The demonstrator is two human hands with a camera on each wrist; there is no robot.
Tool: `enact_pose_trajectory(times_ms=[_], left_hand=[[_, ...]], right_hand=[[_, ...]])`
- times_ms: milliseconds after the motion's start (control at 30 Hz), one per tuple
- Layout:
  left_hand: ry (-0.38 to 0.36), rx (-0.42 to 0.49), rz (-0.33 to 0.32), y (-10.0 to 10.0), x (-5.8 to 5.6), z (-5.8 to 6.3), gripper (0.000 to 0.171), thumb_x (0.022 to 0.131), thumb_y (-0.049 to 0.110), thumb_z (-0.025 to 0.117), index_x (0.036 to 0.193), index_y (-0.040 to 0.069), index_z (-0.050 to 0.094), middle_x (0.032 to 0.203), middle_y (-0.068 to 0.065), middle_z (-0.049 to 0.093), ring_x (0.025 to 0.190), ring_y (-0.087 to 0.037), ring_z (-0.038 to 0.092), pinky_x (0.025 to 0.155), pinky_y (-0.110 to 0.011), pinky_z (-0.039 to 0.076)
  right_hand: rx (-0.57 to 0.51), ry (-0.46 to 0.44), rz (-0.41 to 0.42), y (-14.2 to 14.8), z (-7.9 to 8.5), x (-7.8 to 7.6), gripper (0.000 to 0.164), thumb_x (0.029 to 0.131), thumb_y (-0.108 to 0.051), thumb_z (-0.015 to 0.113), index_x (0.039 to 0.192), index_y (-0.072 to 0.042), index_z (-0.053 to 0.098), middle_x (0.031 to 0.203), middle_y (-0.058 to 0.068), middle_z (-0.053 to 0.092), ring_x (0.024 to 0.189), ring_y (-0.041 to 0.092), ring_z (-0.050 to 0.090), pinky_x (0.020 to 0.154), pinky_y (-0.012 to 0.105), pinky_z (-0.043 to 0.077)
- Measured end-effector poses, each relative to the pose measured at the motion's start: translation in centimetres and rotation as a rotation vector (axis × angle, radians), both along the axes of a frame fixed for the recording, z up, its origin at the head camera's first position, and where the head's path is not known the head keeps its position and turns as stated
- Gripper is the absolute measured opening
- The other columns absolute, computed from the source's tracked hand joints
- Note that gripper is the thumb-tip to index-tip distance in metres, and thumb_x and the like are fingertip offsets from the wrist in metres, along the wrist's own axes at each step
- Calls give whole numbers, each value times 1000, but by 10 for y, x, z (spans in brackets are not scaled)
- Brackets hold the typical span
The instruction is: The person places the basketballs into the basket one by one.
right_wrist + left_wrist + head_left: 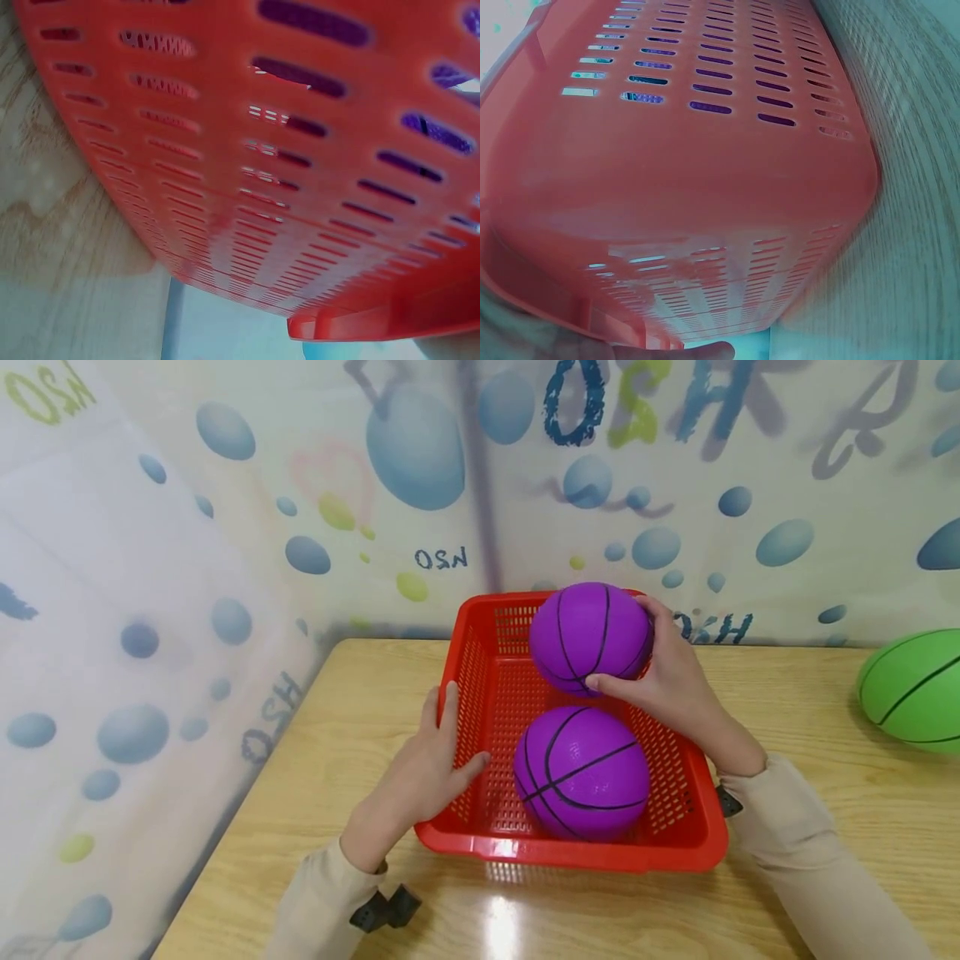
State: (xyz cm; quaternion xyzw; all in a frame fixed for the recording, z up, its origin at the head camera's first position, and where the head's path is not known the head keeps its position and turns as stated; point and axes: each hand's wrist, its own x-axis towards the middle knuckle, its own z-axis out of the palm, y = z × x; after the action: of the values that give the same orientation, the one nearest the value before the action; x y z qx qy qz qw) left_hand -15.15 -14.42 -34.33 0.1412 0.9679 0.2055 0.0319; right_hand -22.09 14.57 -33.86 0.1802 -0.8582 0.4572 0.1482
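Note:
A red plastic basket (517, 847) with slotted walls stands on the table. My left hand (420, 764) holds its left rim, thumb on the inner side and fingers along the outside; in the left wrist view a finger (712, 351) shows past the outer wall. My right hand (678, 681) grips a purple basketball (588, 635) at the basket's back right, thumb on the near face and fingers round the right side. Another purple basketball (581, 772) sits inside the basket, nearer the front. Whether the held ball touches the basket floor cannot be seen.
A green basketball (915, 693) lies on the wooden table (795, 702) at the far right, cut off by the frame. Behind the table hangs a patterned cloth (360, 527) with blue and green spots, which also covers the left side.

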Motion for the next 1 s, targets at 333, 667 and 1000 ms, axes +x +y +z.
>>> enact_pose_trajectory(times_ms=[333,667,1000], left_hand=[[-5,-4,5,0,-1,0,92,90,36,60,149,3,-3,151,-25,-2,51,-16,53,55,-29,49],[-10,10,3,-1,0,1,92,90,36,60,149,5,-3,151,-23,-3,58,-19,58,60,-31,52],[4,-3,4,0,0,1,90,91,37,58,149,5,-2,151,-23,0,66,-28,61,70,-39,52]], right_hand=[[102,-79,25,-2,-2,-3,98,69,-33,82,140,-3,21,127,21,42,107,38,50,82,56,45],[305,-79,14,-7,0,-7,95,73,-44,76,138,1,23,122,19,42,101,35,52,80,54,46],[421,-100,3,-6,-2,-4,89,80,-57,62,135,5,27,112,19,49,97,33,52,78,51,47]])
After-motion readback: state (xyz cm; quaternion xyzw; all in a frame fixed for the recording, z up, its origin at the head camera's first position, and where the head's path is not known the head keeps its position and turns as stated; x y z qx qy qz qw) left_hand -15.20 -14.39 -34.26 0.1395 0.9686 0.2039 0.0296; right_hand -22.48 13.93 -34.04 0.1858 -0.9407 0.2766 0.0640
